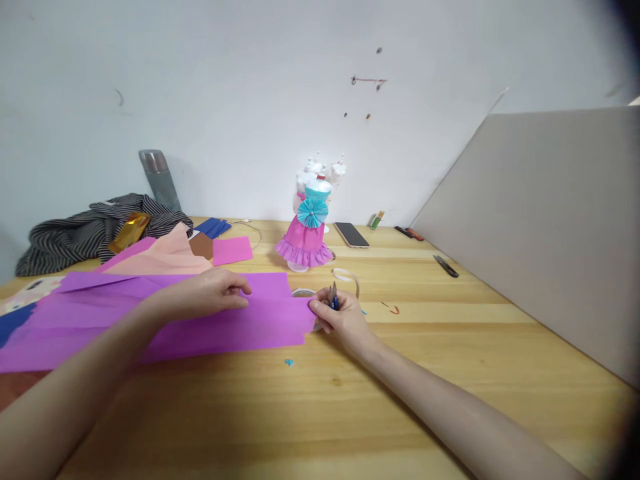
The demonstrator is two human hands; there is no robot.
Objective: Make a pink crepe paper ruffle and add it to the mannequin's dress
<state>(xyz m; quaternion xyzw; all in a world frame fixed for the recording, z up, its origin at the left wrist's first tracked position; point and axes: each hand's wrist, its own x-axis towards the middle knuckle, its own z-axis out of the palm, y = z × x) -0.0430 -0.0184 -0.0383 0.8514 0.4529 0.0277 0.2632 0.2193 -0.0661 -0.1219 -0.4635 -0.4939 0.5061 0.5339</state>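
A long purple crepe paper sheet [150,313] lies across the left half of the wooden table [400,373]. My left hand [210,293] rests on top of it with curled fingers, pressing it down near its right end. My right hand [337,317] is closed around small blue-handled scissors [333,297], whose blades point up at the paper's right edge, and its thumb touches that edge. A roll of tape [303,293] sits partly hidden behind the paper and my right hand.
A small mannequin in a pink and teal paper dress [306,230] stands behind the paper. A phone [351,235], black snips [446,266], a tape strip [347,275], pink and peach paper [170,257], striped cloth [90,230] and a bottle [159,179] lie around. A grey board [550,220] leans at right.
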